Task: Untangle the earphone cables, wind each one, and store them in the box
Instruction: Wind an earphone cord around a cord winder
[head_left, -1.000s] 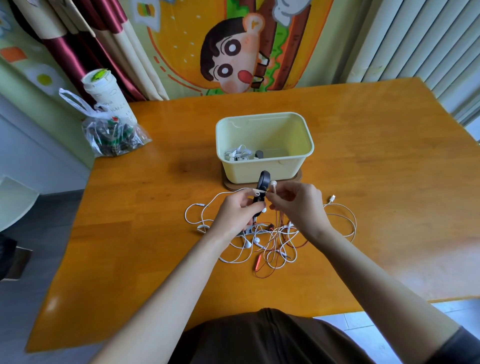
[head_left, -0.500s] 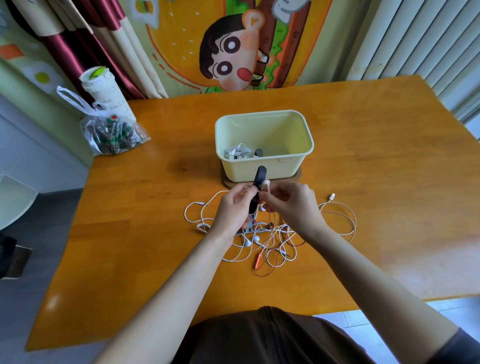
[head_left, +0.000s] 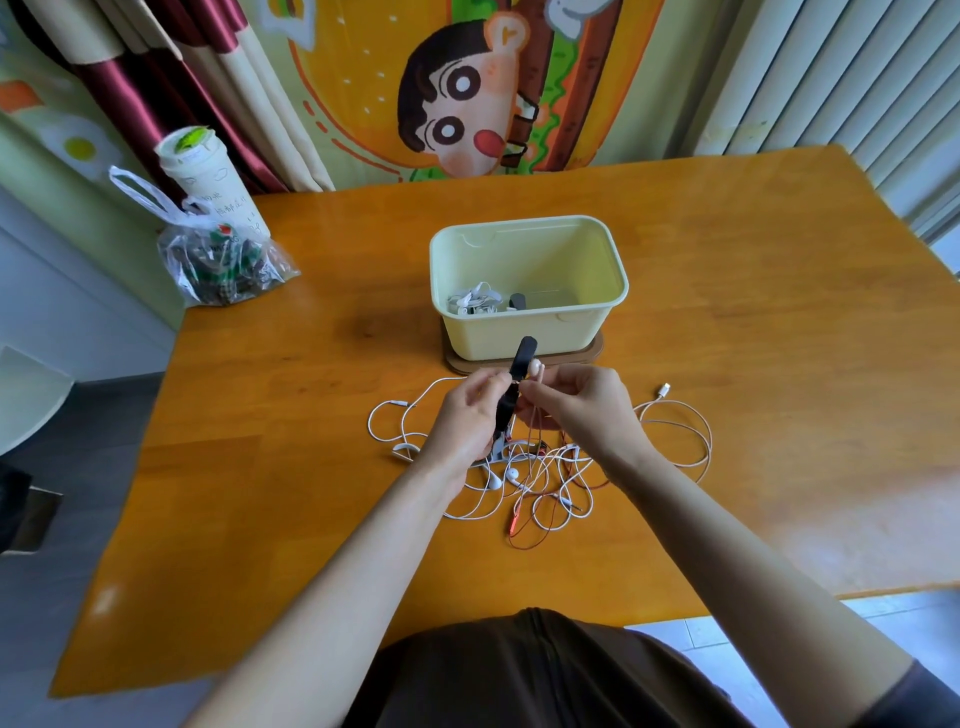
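Holding up one strand from a knot of earphone cables, both hands meeting at the centre of the frame.

The left hand curls its fingers around a black strap. The strap's long axis stands nearly upright, and its free end leans toward the upper right. The right hand touches it from the right and pinches a thin cable just under a white earbud. The tangle of cables, white with one red wire, lies on the surface directly below the hands, and strands rise from it into the pinch. The box sits just above the hands in the frame, with one wound white earphone already inside. Judging by this, the coming pull is upward and away from the knot, and the right hand is the nearer one to lead it.
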